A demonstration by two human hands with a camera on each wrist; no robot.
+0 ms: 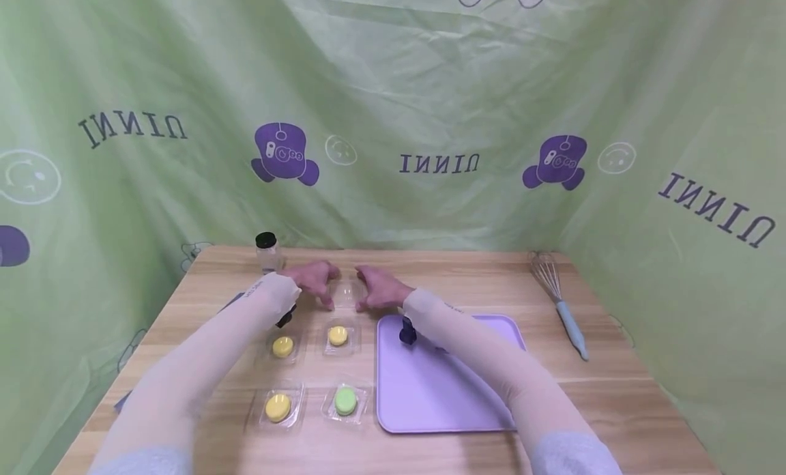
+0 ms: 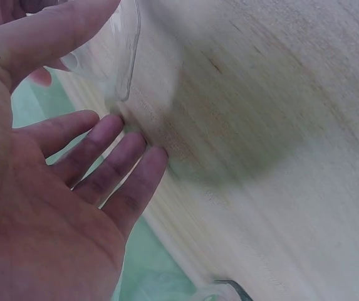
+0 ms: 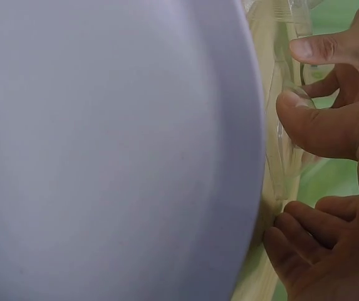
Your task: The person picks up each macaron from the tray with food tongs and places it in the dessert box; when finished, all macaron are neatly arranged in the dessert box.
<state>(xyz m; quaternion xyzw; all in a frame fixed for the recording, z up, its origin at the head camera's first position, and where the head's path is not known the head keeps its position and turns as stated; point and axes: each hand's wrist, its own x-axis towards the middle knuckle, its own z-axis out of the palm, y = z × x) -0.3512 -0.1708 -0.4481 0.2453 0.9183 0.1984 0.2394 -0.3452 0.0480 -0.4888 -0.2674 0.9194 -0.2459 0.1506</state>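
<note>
At the far middle of the table, a clear plastic box (image 1: 346, 294) stands between both hands. On its left is the left hand (image 1: 314, 278), thumb and fingers spread apart. In the left wrist view, that hand's long fingers are nearly straight, with the thumb across the clear box (image 2: 128, 63). The right hand (image 1: 382, 288) is at the box's right side, thumb and fingers held wide. From the right wrist, its thumb (image 3: 317, 125) overlaps the clear plastic and its other fingers are bent low beside it. Nearest the hands is a yellow macaron (image 1: 338, 335) in a clear holder.
Two more yellow macarons (image 1: 283, 347) and a green macaron (image 1: 346, 400) sit in clear holders. Under the right forearm lies a purple tray (image 1: 442, 400). A whisk (image 1: 571, 325) is far right; a black-lidded jar (image 1: 268, 254) stands behind the left hand. Green curtain (image 1: 393, 120) surrounds the table.
</note>
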